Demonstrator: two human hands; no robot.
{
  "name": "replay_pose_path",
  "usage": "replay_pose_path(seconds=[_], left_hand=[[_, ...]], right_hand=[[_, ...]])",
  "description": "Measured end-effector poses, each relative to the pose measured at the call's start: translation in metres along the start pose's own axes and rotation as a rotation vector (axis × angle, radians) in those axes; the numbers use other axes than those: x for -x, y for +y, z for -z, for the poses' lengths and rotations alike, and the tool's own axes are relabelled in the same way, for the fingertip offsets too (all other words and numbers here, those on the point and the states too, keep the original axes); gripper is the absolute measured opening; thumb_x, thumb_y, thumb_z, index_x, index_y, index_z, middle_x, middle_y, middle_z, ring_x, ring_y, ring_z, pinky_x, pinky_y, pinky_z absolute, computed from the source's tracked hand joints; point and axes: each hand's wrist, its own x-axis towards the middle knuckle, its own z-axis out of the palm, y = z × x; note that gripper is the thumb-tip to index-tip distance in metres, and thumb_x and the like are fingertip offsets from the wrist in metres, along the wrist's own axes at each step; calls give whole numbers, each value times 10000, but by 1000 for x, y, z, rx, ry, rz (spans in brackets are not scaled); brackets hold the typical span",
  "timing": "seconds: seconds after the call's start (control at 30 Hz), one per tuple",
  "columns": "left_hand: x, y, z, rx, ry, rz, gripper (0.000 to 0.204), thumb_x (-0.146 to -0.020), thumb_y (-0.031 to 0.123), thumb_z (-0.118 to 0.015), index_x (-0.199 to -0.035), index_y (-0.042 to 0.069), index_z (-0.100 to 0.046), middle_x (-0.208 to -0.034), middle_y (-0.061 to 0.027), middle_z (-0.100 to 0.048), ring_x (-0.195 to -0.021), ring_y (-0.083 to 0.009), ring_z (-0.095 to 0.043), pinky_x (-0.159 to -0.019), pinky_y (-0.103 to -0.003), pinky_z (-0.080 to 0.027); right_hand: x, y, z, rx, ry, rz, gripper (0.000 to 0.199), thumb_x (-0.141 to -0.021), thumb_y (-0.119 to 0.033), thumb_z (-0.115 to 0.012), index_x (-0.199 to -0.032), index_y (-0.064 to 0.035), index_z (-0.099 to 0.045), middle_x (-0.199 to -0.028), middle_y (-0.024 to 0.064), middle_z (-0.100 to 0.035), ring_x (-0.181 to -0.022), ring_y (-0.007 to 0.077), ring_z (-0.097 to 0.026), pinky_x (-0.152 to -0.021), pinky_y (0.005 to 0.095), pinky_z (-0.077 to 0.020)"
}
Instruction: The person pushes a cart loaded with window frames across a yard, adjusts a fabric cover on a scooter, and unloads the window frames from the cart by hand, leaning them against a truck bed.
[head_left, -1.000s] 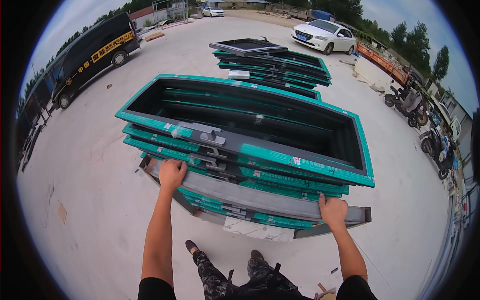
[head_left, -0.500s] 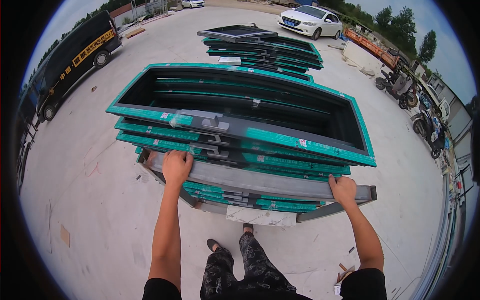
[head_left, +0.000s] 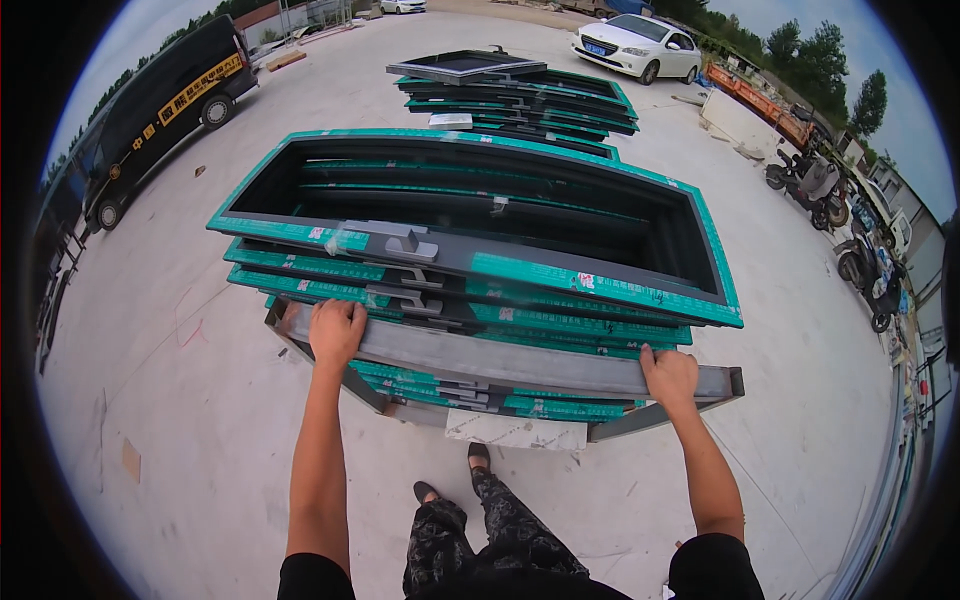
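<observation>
We find both hands curled over the grey frame: left hand [head_left: 336, 332] near its left end, right hand [head_left: 669, 375] near its right, on the near stack [head_left: 480, 260]. We advise lifting level, evenly.

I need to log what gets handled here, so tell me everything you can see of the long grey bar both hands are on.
The grey bar is a long, straight, plain beam that looks like dull metal, with a hollow open end at the right. It lies roughly level across the near side of the stack of teal-wrapped frames, partway down it, with frames above and below. The left hand grips near its left end, the right hand near its right end.
</observation>
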Motion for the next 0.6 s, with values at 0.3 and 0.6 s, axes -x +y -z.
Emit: replay_pose_path(seconds=[0.3, 0.6], left_hand=[[62, 114, -146, -19, -56, -7, 294, -853, 212, -500, -686, -4, -608, -731, -146, -607, -768, -316, -562, -792, -418, -404], [100, 75, -186, -50, -89, -42, 314, -882, 230, -477, -717, -1, -614, -749, -158, -604, -774, -335, -557, -828, -441, -405]], right_hand=[[-2, 172, -100, -14, 80, -5, 480, -872, -358, -489, -570, -16, -636, -548, 193, -571, -546, 372, -575, -611, 450, -450], [23, 161, -154, 13, 41, -82, 467, -857, -362, -488, -588, -22, -660, -567, 161, -597, -581, 344, -578, -686, 422, -435]])
